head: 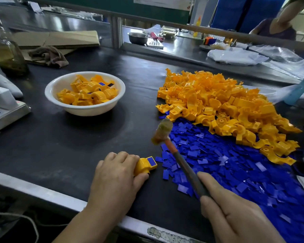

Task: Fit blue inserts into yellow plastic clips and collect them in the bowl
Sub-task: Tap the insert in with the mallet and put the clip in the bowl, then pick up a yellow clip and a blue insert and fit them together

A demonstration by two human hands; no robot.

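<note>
My left hand (115,174) presses a yellow clip (144,166) onto the black table near the front edge; a blue insert (152,161) sits in the clip's top face. My right hand (233,209) grips the handle of a small mallet (162,131), whose blurred head hangs in the air above and to the right of the clip. A white bowl (51,92) at the left holds several yellow clips with blue inserts. A big heap of yellow clips (223,106) lies at the right, with a spread of loose blue inserts (235,169) in front of it.
A scale and white devices (2,109) stand at the left edge, with a glass bottle (3,48), cardboard and a rag (49,56) behind. Beyond a rail, another bench carries a metal bowl (138,37) and plastic bags; a person sits at the far right.
</note>
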